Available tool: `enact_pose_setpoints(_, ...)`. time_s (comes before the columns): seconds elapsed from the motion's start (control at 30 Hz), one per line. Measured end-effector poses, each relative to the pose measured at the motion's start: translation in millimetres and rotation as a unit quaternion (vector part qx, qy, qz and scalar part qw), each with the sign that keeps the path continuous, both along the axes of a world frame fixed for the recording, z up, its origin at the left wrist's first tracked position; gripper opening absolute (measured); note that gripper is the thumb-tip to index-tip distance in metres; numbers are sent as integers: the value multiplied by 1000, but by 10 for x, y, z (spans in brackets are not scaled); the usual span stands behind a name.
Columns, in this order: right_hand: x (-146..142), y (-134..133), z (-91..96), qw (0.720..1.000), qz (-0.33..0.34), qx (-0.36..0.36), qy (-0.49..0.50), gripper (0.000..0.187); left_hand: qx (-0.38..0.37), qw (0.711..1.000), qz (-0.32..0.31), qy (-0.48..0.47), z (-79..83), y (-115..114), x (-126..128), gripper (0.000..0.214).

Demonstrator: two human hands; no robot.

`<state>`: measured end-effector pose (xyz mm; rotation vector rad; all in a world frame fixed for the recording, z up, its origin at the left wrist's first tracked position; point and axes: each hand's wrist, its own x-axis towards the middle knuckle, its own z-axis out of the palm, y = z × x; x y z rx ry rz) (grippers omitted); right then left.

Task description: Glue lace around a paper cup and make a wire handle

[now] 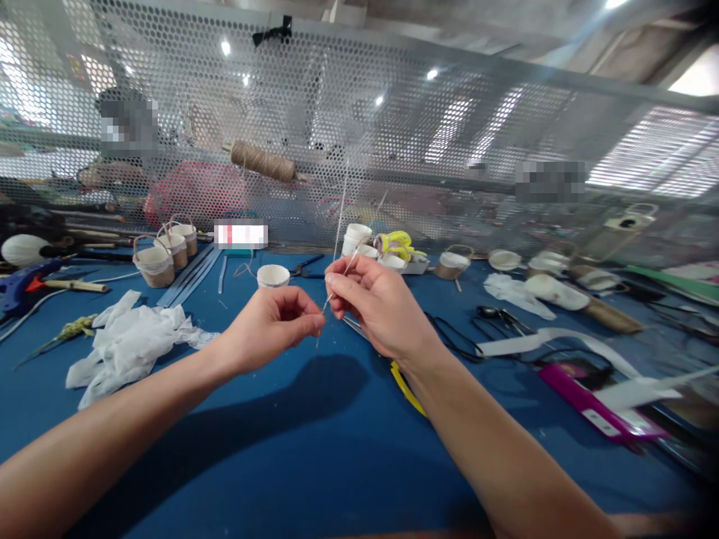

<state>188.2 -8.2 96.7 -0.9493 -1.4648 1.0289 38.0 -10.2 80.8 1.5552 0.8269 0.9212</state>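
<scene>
Both hands meet over the middle of the table. My left hand (281, 322) pinches the lower part of a thin, pale, wire-like strand (341, 213) between thumb and fingertips. Just to its right and slightly higher, my right hand (374, 299) is closed on the same bundle, thumb against fingers. One length rises tall and straight above the hands; a shorter tan piece sticks out over the right hand. Whether these are one folded strand or two, I cannot tell. A small white cup (273, 276) stands behind my left hand. Yellow-handled scissors (408, 389) lie partly hidden under my right wrist.
Crumpled white fabric (132, 340) lies left, near a blue glue gun (34, 281). Small handled baskets (154, 266) stand behind it. A magenta box (601, 404), cords and white ribbon spread across the right. A perforated metal screen (393, 135) carries a twine spool (263, 161).
</scene>
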Motion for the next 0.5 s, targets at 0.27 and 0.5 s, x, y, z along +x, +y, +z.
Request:
enact_pose_setpoints(0.27,-4,-3,-10,999,-16,23,-36,9,5,1000,-8,-14,-16,22,-23,15)
enact_pose_setpoints(0.5,19,-29,21,999,20,-19,-25,12,5,999,-8,-31,-32,58,-44,13)
